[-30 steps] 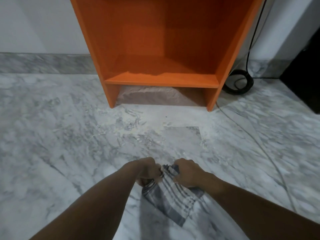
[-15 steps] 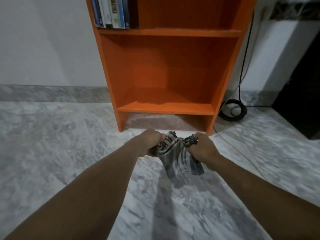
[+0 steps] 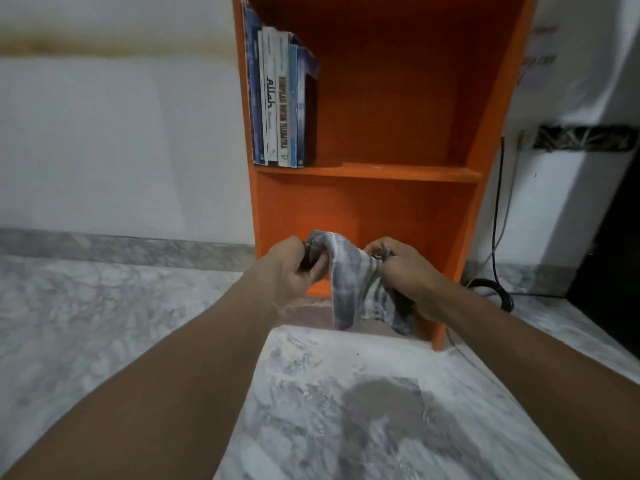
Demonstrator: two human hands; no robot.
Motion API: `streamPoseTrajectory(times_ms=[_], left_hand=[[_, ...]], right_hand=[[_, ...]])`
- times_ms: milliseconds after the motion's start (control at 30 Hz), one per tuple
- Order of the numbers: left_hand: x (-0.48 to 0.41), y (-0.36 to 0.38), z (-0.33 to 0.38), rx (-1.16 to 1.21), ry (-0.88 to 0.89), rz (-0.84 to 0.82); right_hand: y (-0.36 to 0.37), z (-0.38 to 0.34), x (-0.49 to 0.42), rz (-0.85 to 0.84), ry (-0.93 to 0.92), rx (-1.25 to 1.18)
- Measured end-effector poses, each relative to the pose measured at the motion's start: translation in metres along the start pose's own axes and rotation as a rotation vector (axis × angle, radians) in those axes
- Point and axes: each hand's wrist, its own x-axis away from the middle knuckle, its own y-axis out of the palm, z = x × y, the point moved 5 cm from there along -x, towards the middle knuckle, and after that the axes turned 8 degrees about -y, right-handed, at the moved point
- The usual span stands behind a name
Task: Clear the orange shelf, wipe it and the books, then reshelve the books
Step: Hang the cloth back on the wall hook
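Low in the frame, the marble floor (image 3: pixel 329 427) spreads under both forearms. At centre, the left grip (image 3: pixel 294 268) and the right grip (image 3: pixel 405 271) each curl tight round an end of a grey striped cloth (image 3: pixel 349 282), which sags between them. Behind stands the orange shelf (image 3: pixel 381 173). The books (image 3: pixel 280 98) stand upright in its upper compartment, against the left wall, top centre. A black cable (image 3: pixel 498 202) hangs at right.

Dim, soft indoor light. A blurred shadow lies on the near grey-veined marble floor (image 3: pixel 311 382). The tall orange wooden shelf (image 3: pixel 398 116) darkens toward its far back. Slight motion blur; edges bow.
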Motion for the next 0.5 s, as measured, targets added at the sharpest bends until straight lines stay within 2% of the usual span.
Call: streamPoseTrajectory(times_ms=[67, 133, 233, 367, 500], left_hand=[[0.011, 0.005, 0.015, 0.049, -0.010, -0.001], [0.022, 0.011, 0.033, 0.089, 0.039, -0.055], [0.038, 0.021, 0.052, -0.067, 0.081, -0.156], [0.039, 0.028, 0.080, -0.501, 0.277, 0.045], [0.035, 0.039, 0.125, -0.814, 0.425, 0.230]], right_hand=[[-0.001, -0.015, -0.004, -0.051, -0.005, -0.073], [-0.007, -0.027, -0.012, -0.027, -0.041, -0.093], [-0.019, -0.042, -0.026, 0.043, -0.058, -0.137], [-0.028, -0.065, -0.045, 0.069, -0.039, -0.159], [-0.039, -0.089, -0.077, 0.063, -0.073, -0.025]])
